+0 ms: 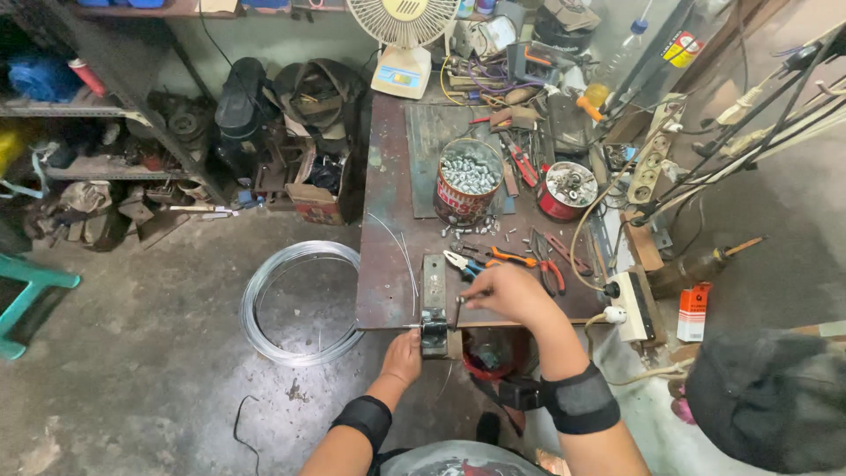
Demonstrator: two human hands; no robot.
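A small metal bending jig is bolted at the near edge of a brown workbench. My right hand grips the jig's short lever handle. My left hand sits below the bench edge, pinching a thin steel wire that runs into the jig. The wire leads from a coil of silver wire lying on the concrete floor to the left. Both wrists wear black bands.
Pliers with orange, blue and red handles lie behind the jig. A red tin of metal parts and a smaller tin stand mid-bench. A fan, a power strip, cluttered shelves at left and a teal stool surround the bench.
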